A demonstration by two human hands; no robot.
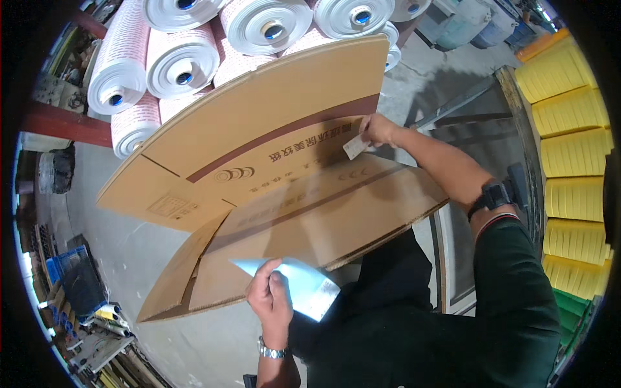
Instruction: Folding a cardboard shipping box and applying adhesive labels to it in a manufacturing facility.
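Observation:
A large flattened brown cardboard box (304, 236) stands partly opened out in front of me, with dark printed bands and lettering on its panels. My left hand (270, 299) is closed on a light blue sheet (299, 283), thumb on top, at the near edge of the cardboard. One corner of that sheet bears a whitish printed patch. Up at the right end of the box, my right hand (380, 131) pinches a small white label (355, 147) against or just over the far panel; contact cannot be made out.
Large white rolls (265, 26) are stacked behind the cardboard. Yellow stacked goods (572, 152) line the right side beside a wooden post (521, 149). A dark blue crate (77, 278) and assorted rods lie at the left. A red beam (68, 123) juts in at far left.

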